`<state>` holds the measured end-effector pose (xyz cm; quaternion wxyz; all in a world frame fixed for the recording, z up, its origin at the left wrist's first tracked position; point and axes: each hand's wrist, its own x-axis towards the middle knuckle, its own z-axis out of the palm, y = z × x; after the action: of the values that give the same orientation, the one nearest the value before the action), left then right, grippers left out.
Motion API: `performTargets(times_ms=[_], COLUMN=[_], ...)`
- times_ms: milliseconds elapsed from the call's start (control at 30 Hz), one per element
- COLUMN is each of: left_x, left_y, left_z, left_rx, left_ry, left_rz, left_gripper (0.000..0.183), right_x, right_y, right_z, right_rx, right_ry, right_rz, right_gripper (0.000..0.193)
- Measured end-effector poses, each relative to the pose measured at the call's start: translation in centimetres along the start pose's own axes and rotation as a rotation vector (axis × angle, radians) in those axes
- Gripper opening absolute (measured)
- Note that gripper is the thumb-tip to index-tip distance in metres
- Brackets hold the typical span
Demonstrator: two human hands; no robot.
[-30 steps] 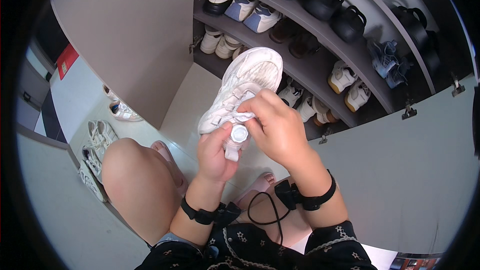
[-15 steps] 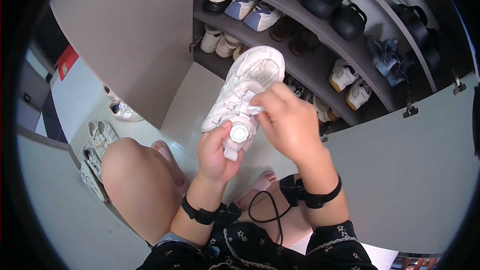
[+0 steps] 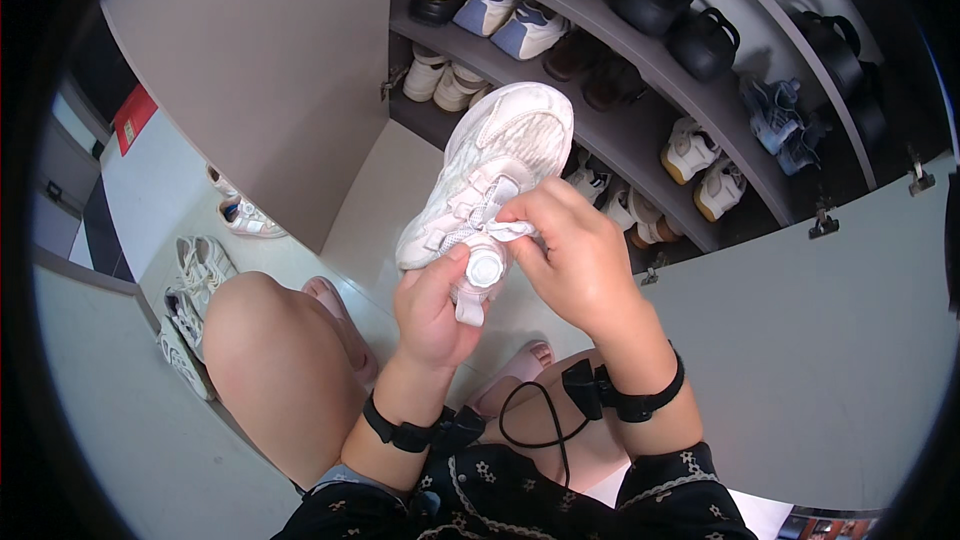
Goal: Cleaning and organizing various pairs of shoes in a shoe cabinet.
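Head view: a white sneaker is held up in front of a shoe cabinet's dark shelves, above the pale floor, its toe pointing away from the wearer. The left hand is clamped on the ankle end, thumb pressed just beside a round white dial, with a pull tab hanging below it. The right hand has its thumb and index finger pinched together on a white strip over the lacing; I cannot tell if that is a lace end, a loop or a bit of cloth. The step in hand looks to be work on the lacing area, with 1 hand steadying and 1 doing the fine work. As I judge it, the next move calls for keeping the left grip firm while the right fingers guide the strip, without letting the sneaker twist or knocking the dial.
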<state>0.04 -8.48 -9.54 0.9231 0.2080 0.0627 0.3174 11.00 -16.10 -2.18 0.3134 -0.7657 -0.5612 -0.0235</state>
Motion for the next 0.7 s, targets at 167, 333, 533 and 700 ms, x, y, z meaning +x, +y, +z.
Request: performTargets(times_ms=[167, 333, 533, 700], left_x=[-0.1, -0.2, -0.2, -0.1], left_y=[0.2, 0.3, -0.1, 0.2], left_z=[0.5, 0.3, 0.1, 0.4], left_rx=[0.067, 0.167, 0.340, 0.241], left_ry=[0.006, 0.012, 0.026, 0.037], left_rz=[0.077, 0.152, 0.239, 0.160], left_gripper=[0.046, 0.047, 0.046, 0.046], right_x=[0.2, 0.3, 0.4, 0.4], right_y=[-0.1, -0.4, -0.3, 0.1], right_z=[0.5, 0.7, 0.9, 1.2], right_rx=[0.130, 0.420, 0.347, 0.322], right_ry=[0.024, -0.019, -0.104, -0.090], right_rz=[0.052, 0.162, 0.248, 0.238], right_gripper=[0.016, 0.018, 0.018, 0.018])
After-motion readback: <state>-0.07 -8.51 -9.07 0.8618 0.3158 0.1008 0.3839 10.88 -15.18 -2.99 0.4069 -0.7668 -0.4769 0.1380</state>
